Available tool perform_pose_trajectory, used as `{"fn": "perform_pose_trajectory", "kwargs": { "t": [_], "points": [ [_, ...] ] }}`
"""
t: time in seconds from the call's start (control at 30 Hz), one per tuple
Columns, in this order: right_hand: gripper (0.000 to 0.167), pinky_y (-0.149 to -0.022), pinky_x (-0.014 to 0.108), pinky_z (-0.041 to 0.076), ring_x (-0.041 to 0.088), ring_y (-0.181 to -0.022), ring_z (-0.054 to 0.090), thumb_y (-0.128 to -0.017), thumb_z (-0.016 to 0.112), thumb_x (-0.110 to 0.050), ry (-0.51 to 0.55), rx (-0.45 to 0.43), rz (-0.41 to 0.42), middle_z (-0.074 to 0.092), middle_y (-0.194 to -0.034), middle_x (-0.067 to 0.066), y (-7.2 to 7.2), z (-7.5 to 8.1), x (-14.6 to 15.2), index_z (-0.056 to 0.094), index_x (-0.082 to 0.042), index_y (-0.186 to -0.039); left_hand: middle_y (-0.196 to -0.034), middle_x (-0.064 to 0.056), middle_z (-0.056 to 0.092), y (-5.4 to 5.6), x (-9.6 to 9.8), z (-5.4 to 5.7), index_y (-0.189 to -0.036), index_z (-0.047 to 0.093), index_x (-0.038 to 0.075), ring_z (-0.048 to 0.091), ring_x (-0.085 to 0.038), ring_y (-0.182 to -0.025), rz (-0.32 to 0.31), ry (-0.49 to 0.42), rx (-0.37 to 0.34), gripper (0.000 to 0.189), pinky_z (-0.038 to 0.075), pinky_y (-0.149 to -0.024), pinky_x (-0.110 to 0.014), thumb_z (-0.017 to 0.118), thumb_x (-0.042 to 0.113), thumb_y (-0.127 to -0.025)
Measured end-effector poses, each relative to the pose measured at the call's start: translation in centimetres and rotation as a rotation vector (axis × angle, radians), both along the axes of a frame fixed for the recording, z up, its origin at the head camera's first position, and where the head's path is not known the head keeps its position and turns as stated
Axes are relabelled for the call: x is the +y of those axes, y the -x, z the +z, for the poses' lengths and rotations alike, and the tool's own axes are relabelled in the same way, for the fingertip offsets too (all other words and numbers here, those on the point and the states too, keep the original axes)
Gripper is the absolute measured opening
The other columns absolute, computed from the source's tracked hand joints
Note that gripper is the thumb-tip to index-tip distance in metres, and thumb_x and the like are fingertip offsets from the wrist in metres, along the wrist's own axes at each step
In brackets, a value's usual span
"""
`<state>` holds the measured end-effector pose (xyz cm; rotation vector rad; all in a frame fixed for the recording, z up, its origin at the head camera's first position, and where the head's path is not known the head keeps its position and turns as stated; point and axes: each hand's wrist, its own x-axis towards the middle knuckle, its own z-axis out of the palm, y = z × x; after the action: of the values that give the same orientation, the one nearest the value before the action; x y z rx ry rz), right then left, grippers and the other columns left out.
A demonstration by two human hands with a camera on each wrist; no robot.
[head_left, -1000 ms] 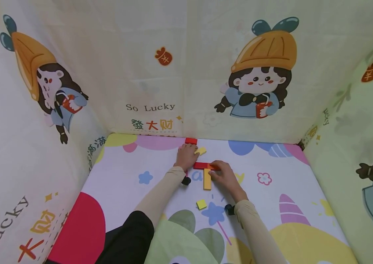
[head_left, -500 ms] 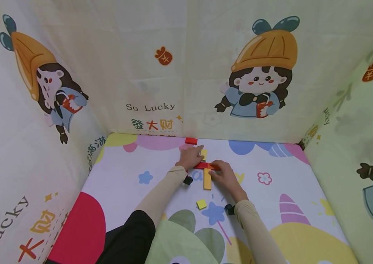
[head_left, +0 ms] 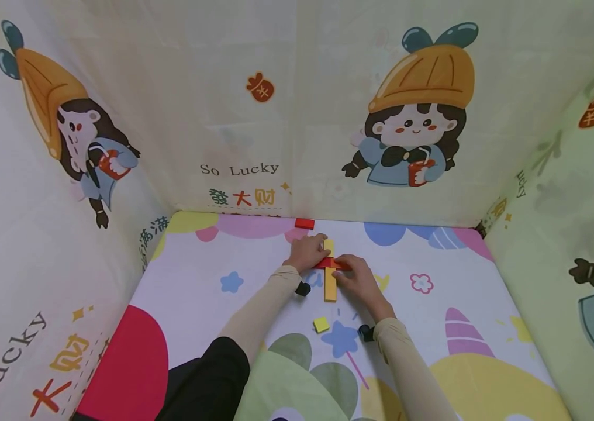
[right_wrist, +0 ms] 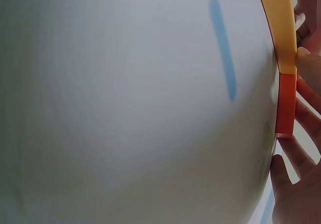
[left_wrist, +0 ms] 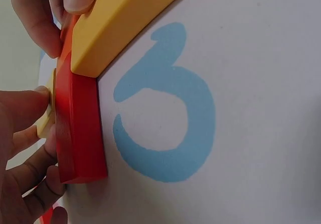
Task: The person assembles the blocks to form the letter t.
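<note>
My left hand pinches a yellow block at the far side of a red block. In the left wrist view, the yellow block is mostly hidden, and the other left fingers lie along the red block. My right hand holds an orange-red block in line with the red one, its thumb at the end of a long amber block. That amber block runs toward me from where the red and orange-red blocks meet, forming a cross with the others.
A small yellow-green block lies nearer me, below the amber block. Another red block sits at the back edge by the fabric wall. Printed fabric walls enclose the patterned tabletop at the back and both sides.
The left hand has shifted right with the yellow block, turning it from slanted to upright in view, in line with the amber block. The right hand stays almost still.
</note>
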<state>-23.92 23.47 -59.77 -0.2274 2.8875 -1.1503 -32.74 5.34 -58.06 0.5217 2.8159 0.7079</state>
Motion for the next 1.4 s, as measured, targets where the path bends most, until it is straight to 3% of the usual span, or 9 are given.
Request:
{"fn": "perform_pose_trajectory", "kwargs": {
  "t": [0.37,0.53,0.67,0.83,1.07,1.23,1.4],
  "points": [
    [0.045,-0.124,0.058,0.035,0.036,-0.141,0.049,-0.095,0.077,-0.027,0.000,0.034,0.010,0.063,-0.143,0.013,-0.2,0.0,0.0,0.066,-0.009,-0.134,-0.082,0.005,0.066,-0.6,-0.4,0.5,-0.151,0.054,0.023,0.060,-0.012,-0.080,-0.040,-0.016,0.009,0.052,0.041,-0.100,-0.045,0.064,0.040,-0.103],
    [0.045,-0.124,0.058,0.034,0.036,-0.141,0.049,-0.094,0.078,-0.025,0.016,0.030,0.013,0.063,-0.143,0.013,-0.2,0.1,-0.1,0.066,-0.008,-0.134,-0.107,0.003,0.072,-0.7,-1.3,0.3,-0.153,0.053,0.023,0.062,-0.015,-0.100,-0.078,-0.073,-0.013,0.049,0.044,-0.104,-0.047,0.058,0.033,-0.106],
    [0.045,-0.124,0.058,0.035,0.036,-0.141,0.049,-0.095,0.078,-0.024,0.010,0.020,0.016,0.063,-0.143,0.013,-0.1,0.1,-0.2,0.065,-0.009,-0.135,-0.125,0.001,0.069,-1.2,-2.4,0.0,-0.151,0.054,0.023,0.058,-0.018,-0.116,-0.102,-0.130,-0.031,0.048,0.043,-0.110,-0.050,0.061,0.031,-0.105],
    [0.047,-0.123,0.058,0.035,0.037,-0.140,0.050,-0.095,0.077,-0.024,-0.016,0.013,0.004,0.063,-0.144,0.013,-0.2,0.2,-0.2,0.063,-0.009,-0.137,-0.130,0.000,0.065,-1.9,-3.3,-0.5,-0.153,0.052,0.024,0.053,-0.019,-0.122,-0.152,-0.110,0.008,0.052,0.043,-0.110,-0.052,0.065,0.034,-0.103],
    [0.054,-0.122,0.058,0.037,0.035,-0.144,0.046,-0.098,0.073,-0.026,0.005,-0.043,-0.066,0.056,-0.152,0.011,-0.5,0.1,-0.2,0.055,-0.016,-0.148,-0.149,-0.001,0.059,-2.9,-3.8,-0.8,-0.156,0.049,0.026,0.050,-0.021,-0.132,-0.177,-0.054,0.041,0.058,0.042,-0.110,-0.051,0.066,0.040,-0.102],
    [0.047,-0.122,0.056,0.039,0.035,-0.145,0.048,-0.104,0.065,-0.024,-0.013,-0.013,-0.086,0.057,-0.152,0.011,-0.1,0.1,0.0,0.054,-0.016,-0.149,-0.151,0.001,0.059,-3.2,-3.8,-1.2,-0.156,0.049,0.026,0.050,-0.019,-0.131,-0.158,0.001,0.081,0.056,0.043,-0.108,-0.046,0.062,0.043,-0.104],
    [0.045,-0.124,0.056,0.035,0.036,-0.146,0.047,-0.105,0.061,-0.018,-0.010,0.012,-0.061,0.059,-0.150,0.013,0.6,0.1,0.2,0.054,-0.011,-0.150,-0.149,0.000,0.061,-3.4,-3.6,-0.9,-0.153,0.054,0.025,0.052,-0.021,-0.130,-0.109,-0.036,0.066,0.048,0.044,-0.109,-0.048,0.058,0.039,-0.107]
  ]
}}
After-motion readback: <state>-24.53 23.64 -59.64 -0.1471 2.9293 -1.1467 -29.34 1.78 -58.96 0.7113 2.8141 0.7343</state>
